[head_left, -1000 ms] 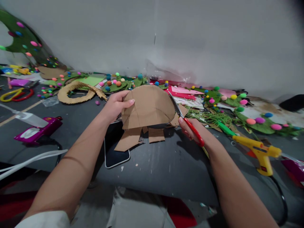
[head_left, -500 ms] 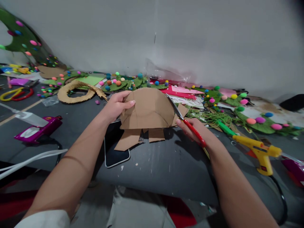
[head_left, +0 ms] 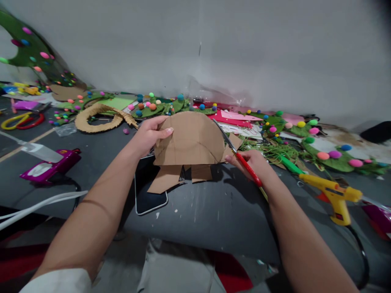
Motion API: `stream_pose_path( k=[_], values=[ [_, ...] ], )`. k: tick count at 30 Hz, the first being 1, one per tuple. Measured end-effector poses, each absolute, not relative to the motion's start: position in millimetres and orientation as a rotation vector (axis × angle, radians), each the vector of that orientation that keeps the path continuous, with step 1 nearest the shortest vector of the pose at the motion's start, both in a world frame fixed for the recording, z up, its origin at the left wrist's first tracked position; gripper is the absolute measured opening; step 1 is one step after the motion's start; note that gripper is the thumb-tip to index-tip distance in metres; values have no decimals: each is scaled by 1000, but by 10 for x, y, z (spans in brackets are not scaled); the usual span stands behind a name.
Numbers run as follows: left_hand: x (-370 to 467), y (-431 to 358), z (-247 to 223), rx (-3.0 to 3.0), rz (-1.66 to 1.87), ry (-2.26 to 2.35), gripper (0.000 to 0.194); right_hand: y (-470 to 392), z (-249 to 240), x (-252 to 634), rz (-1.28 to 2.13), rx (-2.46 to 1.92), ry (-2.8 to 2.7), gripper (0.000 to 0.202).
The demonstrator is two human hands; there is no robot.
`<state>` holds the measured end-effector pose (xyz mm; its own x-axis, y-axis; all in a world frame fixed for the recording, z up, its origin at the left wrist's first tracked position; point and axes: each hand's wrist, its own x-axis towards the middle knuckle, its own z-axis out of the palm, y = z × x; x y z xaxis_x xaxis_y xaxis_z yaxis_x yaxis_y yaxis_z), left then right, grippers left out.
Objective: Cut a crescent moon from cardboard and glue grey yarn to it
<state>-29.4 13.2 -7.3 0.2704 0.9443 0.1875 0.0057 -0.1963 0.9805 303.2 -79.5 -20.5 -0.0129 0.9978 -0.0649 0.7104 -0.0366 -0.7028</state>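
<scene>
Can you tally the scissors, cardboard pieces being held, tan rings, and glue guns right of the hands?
Metal scissors with red on their handles: 2
Rounded brown cardboard piece: 1
Crinkled tan ring: 1
Yellow pistol-shaped glue gun: 1
Total: 5

On the dark counter [head_left: 198, 224]: phone [head_left: 150, 204] below frame centre, scissors [head_left: 23, 121] and ring [head_left: 94, 127] left, glue gun [head_left: 336, 193] right.

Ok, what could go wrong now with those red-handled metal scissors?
The red-handled metal scissors in the right hand sit at the curved edge of the brown cardboard piece, so a slip might spoil its shape.
They could nick the left hand, which grips the opposite side, if it moved closer.
The flat black, white-rimmed device lies near the front edge of the dark grey table, so a bump might knock it off.
</scene>
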Motion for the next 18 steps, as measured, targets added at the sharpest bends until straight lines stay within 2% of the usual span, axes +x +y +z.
stream_pose_path(
  k=[6,10,13,18],
  values=[
    [-262,80,-57,1517,1081,887,47,-769,-270,2981,1045,-1614,-1381,64],
    [-156,-12,-39,1603,1031,880,46,-822,-202,2840,1123,-1445,-1442,54],
    [-97,-29,-43,1576,1095,944,45,-870,-160,2713,1126,-1458,-1436,52],
    [-98,45,-43,1157,1253,892,37,-833,-291,2654,1031,-1262,-1235,42]
  ],
)
